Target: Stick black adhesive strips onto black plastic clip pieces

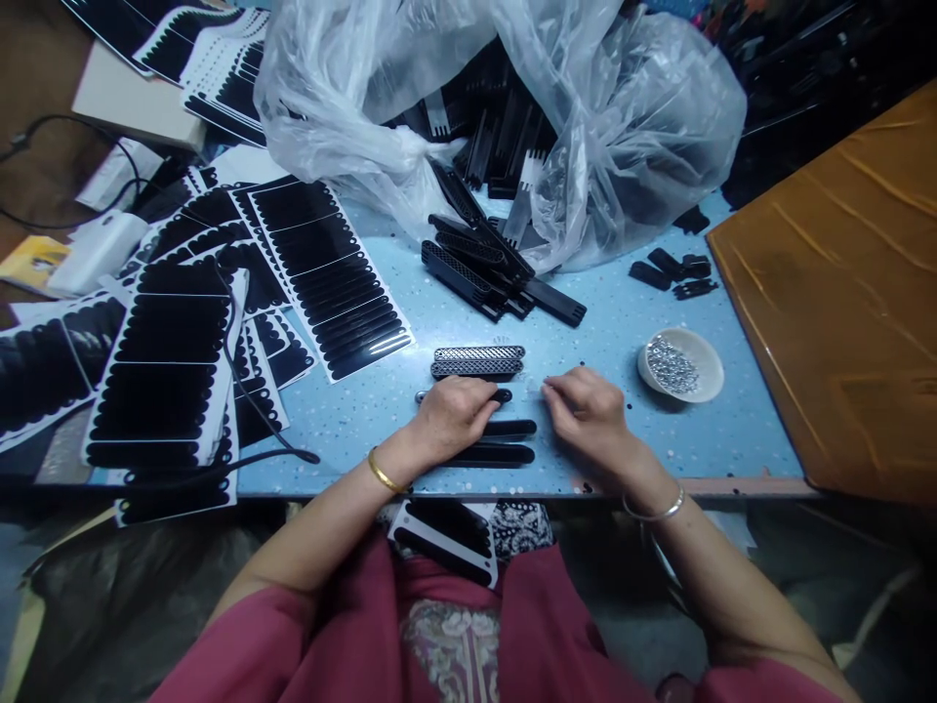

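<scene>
My left hand [455,418] is closed on a long black rounded strip [502,395] lying on the table, and the fingers hide most of it. To its right, my right hand [588,415] is held in a pinch close above the tabletop; anything between the fingertips is too small to make out. Just beyond my left hand, two narrow bars with perforated, lattice-like tops [479,357] lie side by side. Nearer the table edge rest two more black strips, an upper one [513,429] and a lower one [505,455], both partly behind my left forearm and hand.
Sheets of black stickers [329,273] are heaped at left, with a cable [253,391] across them. A clear plastic bag [622,137] spills black bars [468,273]. A white bowl [707,376] holds small metal pieces. Brown-taped cardboard [841,293] stands at right. Another sticker sheet [446,547] lies on my lap.
</scene>
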Available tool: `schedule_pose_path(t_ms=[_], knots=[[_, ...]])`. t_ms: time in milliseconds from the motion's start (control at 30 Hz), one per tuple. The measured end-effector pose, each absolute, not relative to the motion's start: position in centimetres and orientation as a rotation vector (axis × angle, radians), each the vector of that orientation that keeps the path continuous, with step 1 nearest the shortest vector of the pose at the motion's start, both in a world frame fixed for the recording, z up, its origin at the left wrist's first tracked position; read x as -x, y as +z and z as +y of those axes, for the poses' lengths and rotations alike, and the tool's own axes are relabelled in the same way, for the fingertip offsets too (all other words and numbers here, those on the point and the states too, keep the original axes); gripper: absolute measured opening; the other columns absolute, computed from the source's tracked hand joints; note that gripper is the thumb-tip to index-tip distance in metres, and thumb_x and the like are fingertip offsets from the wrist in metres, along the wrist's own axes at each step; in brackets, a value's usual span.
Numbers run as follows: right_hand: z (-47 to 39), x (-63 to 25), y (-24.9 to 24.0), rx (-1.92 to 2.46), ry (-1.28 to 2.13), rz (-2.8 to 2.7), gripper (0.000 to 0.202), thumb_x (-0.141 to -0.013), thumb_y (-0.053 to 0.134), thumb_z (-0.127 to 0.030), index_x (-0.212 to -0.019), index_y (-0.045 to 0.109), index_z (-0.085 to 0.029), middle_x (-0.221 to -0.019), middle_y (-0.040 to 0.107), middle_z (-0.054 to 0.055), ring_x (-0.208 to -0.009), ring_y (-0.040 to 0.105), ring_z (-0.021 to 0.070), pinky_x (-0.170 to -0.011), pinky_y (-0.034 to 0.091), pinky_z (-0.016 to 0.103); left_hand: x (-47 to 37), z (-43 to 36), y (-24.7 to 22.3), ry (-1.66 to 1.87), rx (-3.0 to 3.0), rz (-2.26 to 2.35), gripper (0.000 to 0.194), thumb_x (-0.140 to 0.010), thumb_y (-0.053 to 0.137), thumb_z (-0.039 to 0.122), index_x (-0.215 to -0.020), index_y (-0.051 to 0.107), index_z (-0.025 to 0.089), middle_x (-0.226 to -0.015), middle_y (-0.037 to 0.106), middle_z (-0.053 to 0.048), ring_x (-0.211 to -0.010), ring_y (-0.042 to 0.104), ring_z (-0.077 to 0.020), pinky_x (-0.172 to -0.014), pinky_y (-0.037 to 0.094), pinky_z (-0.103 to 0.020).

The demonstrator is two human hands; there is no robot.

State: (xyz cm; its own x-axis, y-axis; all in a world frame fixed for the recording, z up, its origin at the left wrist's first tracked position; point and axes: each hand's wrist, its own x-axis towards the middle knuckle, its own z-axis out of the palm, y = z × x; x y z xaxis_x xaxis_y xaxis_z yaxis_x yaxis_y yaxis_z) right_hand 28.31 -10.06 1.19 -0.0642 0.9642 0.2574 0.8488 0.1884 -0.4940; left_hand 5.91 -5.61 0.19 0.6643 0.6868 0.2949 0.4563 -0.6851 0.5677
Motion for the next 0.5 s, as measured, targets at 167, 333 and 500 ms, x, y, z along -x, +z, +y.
schedule_pose_path(t_ms=[167, 333, 500], knots=[[-8.8, -25.4, 2.0, 1.622, 0.804, -1.753, 0.018, -0.078, 0.062, -0.03, -0.068, 0.069, -0.017, -0.06, 0.064, 0.003, -0.053, 0.054, 0.0133, -0.052, 0.041, 0.026, -5.9, -5.6, 0.4, 0.636, -2.429, 0.912, 0.01, -0.09, 0.057, 0.02, -0.09, 0.065, 0.016, -0.081, 0.071, -0.006, -0.078, 0.067, -0.02, -0.074, 0.053, -0.033], [-8.0, -24.4, 1.7, 1.684, 1.184, -1.395, 0.018, -0.066, 0.067, -0.033, -0.059, 0.063, -0.017, -0.051, 0.058, 0.0, -0.047, 0.046, 0.0106, -0.046, 0.035, 0.025, -5.7, -5.6, 1.2, 0.649, -2.431, 0.883, 0.008, -0.089, 0.057, 0.018, -0.094, 0.064, 0.016, -0.085, 0.071, -0.006, -0.081, 0.067, -0.02, -0.075, 0.053, -0.033], [-7.9, -24.4, 1.9, 1.666, 1.274, -1.263, 0.023, -0.062, 0.068, -0.038, -0.056, 0.061, -0.016, -0.05, 0.054, -0.001, -0.047, 0.043, 0.0092, -0.047, 0.034, 0.025, -2.5, -6.3, 3.0, 0.791, -2.594, 0.901, 0.016, -0.093, 0.049, 0.016, -0.092, 0.064, 0.017, -0.09, 0.07, -0.009, -0.084, 0.064, -0.0197, -0.076, 0.049, -0.035]])
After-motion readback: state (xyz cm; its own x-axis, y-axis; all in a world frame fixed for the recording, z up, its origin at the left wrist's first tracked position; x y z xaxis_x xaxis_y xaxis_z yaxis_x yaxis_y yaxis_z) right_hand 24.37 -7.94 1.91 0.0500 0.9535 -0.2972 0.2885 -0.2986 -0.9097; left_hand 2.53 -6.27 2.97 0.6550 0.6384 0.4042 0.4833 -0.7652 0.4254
